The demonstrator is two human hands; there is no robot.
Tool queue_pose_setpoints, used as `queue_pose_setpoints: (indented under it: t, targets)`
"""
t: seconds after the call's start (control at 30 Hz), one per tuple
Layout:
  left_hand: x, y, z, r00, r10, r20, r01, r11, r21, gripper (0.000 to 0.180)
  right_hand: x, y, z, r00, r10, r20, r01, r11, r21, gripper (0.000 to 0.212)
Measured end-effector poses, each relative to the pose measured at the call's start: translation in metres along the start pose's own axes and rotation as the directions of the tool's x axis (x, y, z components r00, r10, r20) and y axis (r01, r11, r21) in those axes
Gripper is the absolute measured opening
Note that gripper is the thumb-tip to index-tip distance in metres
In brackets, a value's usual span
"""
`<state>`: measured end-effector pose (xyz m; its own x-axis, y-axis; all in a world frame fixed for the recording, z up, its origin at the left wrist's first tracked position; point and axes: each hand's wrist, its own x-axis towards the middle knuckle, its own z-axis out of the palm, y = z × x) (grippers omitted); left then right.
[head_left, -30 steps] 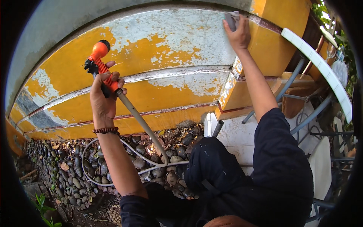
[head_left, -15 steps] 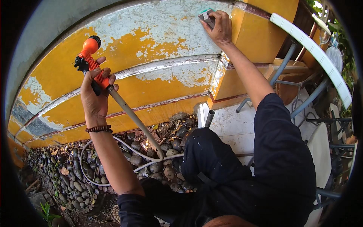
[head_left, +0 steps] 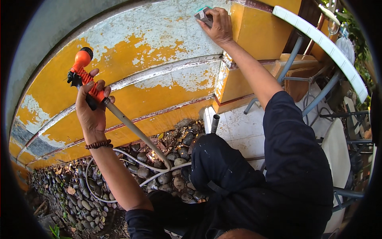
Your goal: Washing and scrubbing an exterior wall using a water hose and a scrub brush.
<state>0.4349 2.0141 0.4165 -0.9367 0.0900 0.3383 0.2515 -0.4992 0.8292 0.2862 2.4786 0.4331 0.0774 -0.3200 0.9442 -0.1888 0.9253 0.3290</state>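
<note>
At the left, my left hand [head_left: 90, 112] is closed around the orange handle of a hose spray nozzle [head_left: 82, 59]. Its round head with a black rim points up toward the wall, and a grey hose [head_left: 137, 133] runs down from its lower end. No water shows coming out. My right hand [head_left: 220, 27] reaches up at the top and grips a small grey sanding block [head_left: 204, 17], pressed against the wall [head_left: 167, 42]. A bit of teal shows at the block's upper edge. Yellow paint on this wall is flaked off in wide patches, baring a pale grey-blue layer.
A yellow pillar [head_left: 258, 34] juts out right of my right hand. Beyond it stands a white-topped table [head_left: 326, 44] on grey metal legs, near a white chair [head_left: 336, 159]. Rounded stones [head_left: 85, 203] cover the ground below. A short grey pipe [head_left: 215, 123] rises beside white tiles [head_left: 246, 123].
The view has shifted slightly, so hands and wall sit a little further left and up. My right hand keeps the block on the wall; my left keeps its hold on the nozzle.
</note>
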Motion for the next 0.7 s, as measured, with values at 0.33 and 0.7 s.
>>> queue_pose_setpoints:
  t: [0.33,0.7]
  targets:
    - [-0.0019,0.0024,-0.0004,1.000,0.017,-0.007,-0.017,1.000,0.001,0.048,0.0001,-0.0022,-0.0029,1.000,-0.011,-0.004,0.011,1.000,-0.012,0.059]
    - [-0.0033,0.0035,0.0001,1.000,0.023,0.002,-0.023,1.000,-0.013,0.046,-0.0017,-0.0018,0.0007,1.000,0.023,0.003,-0.023,1.000,-0.002,0.056]
